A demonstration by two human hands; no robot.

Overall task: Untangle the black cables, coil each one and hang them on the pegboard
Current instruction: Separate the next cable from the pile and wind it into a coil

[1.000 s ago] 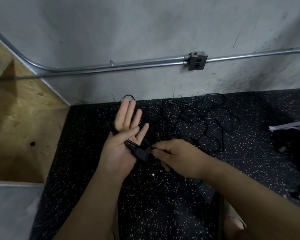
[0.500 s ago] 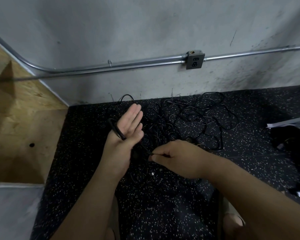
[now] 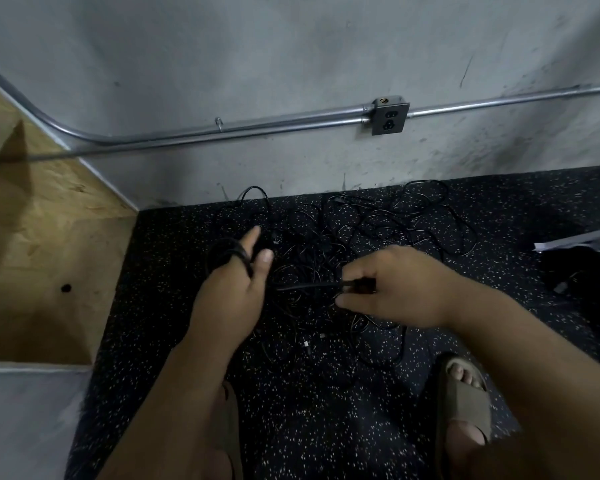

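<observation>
A tangle of thin black cables (image 3: 388,226) lies on the black speckled floor by the wall. My left hand (image 3: 231,292) is raised over its left side, back toward me and fingers straight, with loops of one black cable (image 3: 227,249) wrapped round it between thumb and fingers. My right hand (image 3: 399,287) pinches the same cable near its plug end (image 3: 359,285), and a taut stretch runs from there toward my left hand. No pegboard is in view.
A grey wall with metal conduit and an outlet box (image 3: 390,114) stands behind the pile. A wooden panel (image 3: 35,258) fills the left side. Dark objects and a pale sheet (image 3: 575,242) lie at the right. My sandalled foot (image 3: 465,400) stands near the cables.
My left hand has turned from palm-up to back-up with the cable wound round it. My right hand has pulled the plug end away to the right, stretching the cable.
</observation>
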